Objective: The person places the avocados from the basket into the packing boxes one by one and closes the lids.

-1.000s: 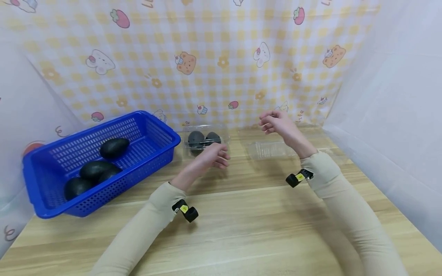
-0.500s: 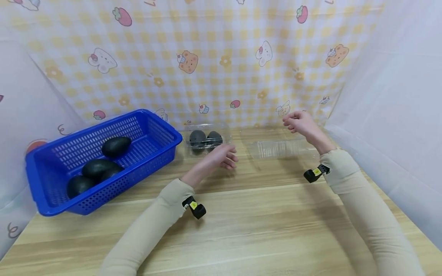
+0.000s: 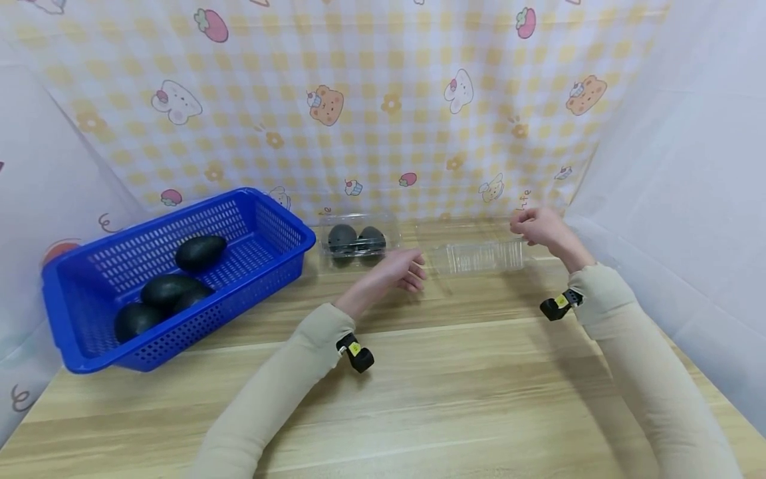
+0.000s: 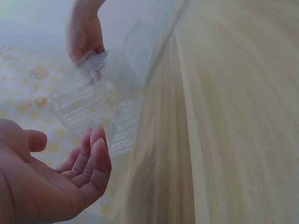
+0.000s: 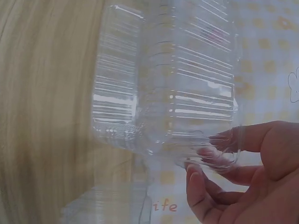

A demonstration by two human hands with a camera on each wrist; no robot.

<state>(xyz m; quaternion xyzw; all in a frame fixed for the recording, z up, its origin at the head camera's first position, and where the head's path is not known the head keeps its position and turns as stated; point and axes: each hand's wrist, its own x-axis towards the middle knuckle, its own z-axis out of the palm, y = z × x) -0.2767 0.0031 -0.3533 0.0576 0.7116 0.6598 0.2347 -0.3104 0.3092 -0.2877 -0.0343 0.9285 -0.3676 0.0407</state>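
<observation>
My right hand (image 3: 541, 227) pinches the right end of a clear plastic clamshell box (image 3: 485, 257), ribbed along its sides. In the right wrist view, the thumb and fingertips (image 5: 196, 182) meet at a corner of the clamshell box (image 5: 205, 98), some fingers showing through the plastic. My left hand (image 3: 399, 269) is at the box's left, palm inward, fingers loosely bent with nothing between them. Its fingertips (image 4: 99, 140) overlap the lower end of the clamshell box (image 4: 88, 100) in the left wrist view. Behind the left hand stands another clear clamshell (image 3: 391, 229) with dark avocados (image 3: 342, 239) inside.
A blue perforated basket (image 3: 263, 283) stands at the left, holding several dark avocados (image 3: 200, 253). The wooden table (image 3: 431, 392) meets a checked curtain (image 3: 383, 140) at the back and a white curtain (image 3: 676, 199) on the right. More clear plastic (image 5: 103, 205) lies beyond the right hand.
My right hand has moved right and down to the clamshell box's right end and taken hold of it. The left hand has slid right, toward the box's left end.
</observation>
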